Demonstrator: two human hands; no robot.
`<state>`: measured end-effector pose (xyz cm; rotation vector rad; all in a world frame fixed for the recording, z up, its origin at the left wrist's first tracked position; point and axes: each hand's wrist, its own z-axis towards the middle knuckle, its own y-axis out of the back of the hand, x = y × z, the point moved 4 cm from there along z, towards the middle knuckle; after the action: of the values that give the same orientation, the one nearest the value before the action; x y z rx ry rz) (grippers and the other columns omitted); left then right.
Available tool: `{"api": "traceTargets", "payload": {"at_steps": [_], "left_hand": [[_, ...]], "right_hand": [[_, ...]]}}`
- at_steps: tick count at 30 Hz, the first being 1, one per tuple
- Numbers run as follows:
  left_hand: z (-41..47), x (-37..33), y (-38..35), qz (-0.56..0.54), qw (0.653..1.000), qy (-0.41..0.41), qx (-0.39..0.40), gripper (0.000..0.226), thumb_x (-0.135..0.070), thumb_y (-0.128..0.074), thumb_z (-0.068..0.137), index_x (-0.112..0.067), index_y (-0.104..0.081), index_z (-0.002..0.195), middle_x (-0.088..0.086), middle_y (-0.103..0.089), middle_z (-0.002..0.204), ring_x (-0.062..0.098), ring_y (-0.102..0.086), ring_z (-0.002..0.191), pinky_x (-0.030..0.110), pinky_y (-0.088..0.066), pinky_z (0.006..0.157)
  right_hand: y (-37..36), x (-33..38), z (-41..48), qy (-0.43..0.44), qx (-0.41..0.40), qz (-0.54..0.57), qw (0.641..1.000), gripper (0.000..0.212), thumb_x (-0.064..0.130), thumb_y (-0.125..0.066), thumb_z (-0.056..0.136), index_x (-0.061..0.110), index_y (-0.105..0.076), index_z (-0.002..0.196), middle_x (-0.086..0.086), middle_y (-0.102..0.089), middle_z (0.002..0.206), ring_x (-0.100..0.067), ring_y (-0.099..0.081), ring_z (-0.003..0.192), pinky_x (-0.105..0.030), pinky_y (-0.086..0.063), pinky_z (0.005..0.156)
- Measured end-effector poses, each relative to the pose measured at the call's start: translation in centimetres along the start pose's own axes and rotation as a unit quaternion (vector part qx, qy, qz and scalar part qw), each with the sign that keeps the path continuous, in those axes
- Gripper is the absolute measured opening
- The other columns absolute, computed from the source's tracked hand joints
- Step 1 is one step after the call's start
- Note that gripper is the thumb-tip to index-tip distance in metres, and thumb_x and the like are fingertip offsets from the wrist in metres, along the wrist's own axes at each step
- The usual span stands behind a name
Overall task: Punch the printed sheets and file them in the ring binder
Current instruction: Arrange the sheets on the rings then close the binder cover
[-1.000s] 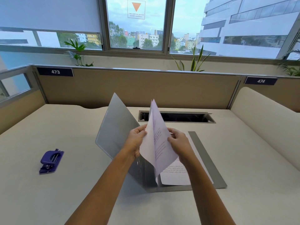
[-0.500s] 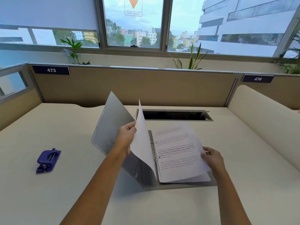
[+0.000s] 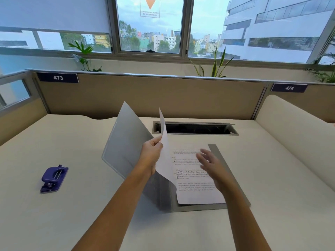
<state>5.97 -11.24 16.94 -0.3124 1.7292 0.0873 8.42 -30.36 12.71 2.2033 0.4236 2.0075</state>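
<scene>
Surface: a pale cream worktop (image 3: 72,223), with a dark cable slot (image 3: 195,128) let into its far side.
Room: a tan partition (image 3: 163,95) tagged 473 and 474 fences the far edge; behind it are plants (image 3: 214,64) on a sill and a window (image 3: 150,26) onto city blocks.
Binder: the grey ring binder (image 3: 125,145) lies open mid-worktop, left cover tilted up and right half flat.
Paper: printed sheets (image 3: 194,180) lie flat on the right half, threaded on the rings (image 3: 174,159); one raised sheet (image 3: 164,156) stands nearly on edge above the spine.
Left hand: the left hand (image 3: 151,153) pinches that raised sheet at its left edge, fingers curled.
Right hand: the right hand (image 3: 212,165) is blurred over the flat page, fingers spread, gripping nothing; whether it touches the page I cannot tell.
Punch: the purple hole punch (image 3: 53,179) sits well off to the left.
Change: half a second ago the right hand was at the page's lower right corner — now it is over the middle. The left hand still holds its sheet up, and the punch has not moved.
</scene>
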Motion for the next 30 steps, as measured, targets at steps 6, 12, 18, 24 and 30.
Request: {"api": "traceTargets", "payload": {"at_steps": [6,12,18,24,30], "left_hand": [[-0.5,0.6,-3.0,0.03,0.997,-0.026,0.066,0.044,-0.035,-0.034,0.1,-0.015,-0.046,0.137,0.009,-0.056,0.134,0.023,-0.056,0.121,0.033,-0.048,0.098],[-0.2,-0.3,-3.4,0.081,0.993,-0.024,0.086,0.05,-0.045,-0.027,0.099,-0.018,-0.044,0.137,0.004,-0.055,0.134,0.021,-0.052,0.123,0.034,-0.039,0.107],[0.3,-6.3,1.8,0.433,0.845,-0.283,-0.137,0.038,-0.021,-0.044,0.097,-0.014,-0.049,0.134,0.013,-0.039,0.148,0.026,-0.037,0.136,0.03,-0.03,0.11],[2.2,-9.1,8.0,0.56,0.769,-0.201,-0.234,0.04,-0.015,-0.047,0.094,-0.01,-0.048,0.134,0.018,-0.039,0.143,0.035,-0.032,0.136,0.046,-0.032,0.107],[2.5,-8.6,11.5,0.519,0.831,-0.071,-0.19,0.042,-0.019,-0.047,0.093,-0.019,-0.047,0.135,0.016,-0.054,0.132,0.036,-0.051,0.118,0.042,-0.044,0.097]], "right_hand": [[-4.7,6.0,-0.8,0.011,0.138,0.09,0.986,0.063,0.05,-0.045,0.091,0.019,-0.028,0.143,-0.003,-0.045,0.139,-0.023,-0.047,0.126,-0.039,-0.044,0.099],[-3.1,4.8,0.9,-0.005,0.005,0.016,1.0,0.042,0.015,-0.047,0.095,0.018,-0.04,0.136,-0.011,-0.059,0.124,-0.027,-0.063,0.099,-0.041,-0.057,0.081],[1.7,2.1,2.0,-0.012,-0.056,-0.058,0.997,0.039,0.005,-0.045,0.091,0.015,-0.049,0.129,-0.008,-0.062,0.116,-0.017,-0.062,0.082,-0.029,-0.052,0.062],[5.8,-2.0,3.0,-0.048,-0.127,-0.11,0.985,0.045,-0.005,-0.042,0.086,0.012,-0.056,0.126,-0.014,-0.063,0.122,-0.028,-0.058,0.098,-0.036,-0.048,0.082],[7.5,-6.6,3.2,-0.085,-0.152,-0.203,0.964,0.046,-0.003,-0.046,0.084,0.012,-0.056,0.126,-0.015,-0.064,0.12,-0.033,-0.058,0.107,-0.033,-0.044,0.081]]}}
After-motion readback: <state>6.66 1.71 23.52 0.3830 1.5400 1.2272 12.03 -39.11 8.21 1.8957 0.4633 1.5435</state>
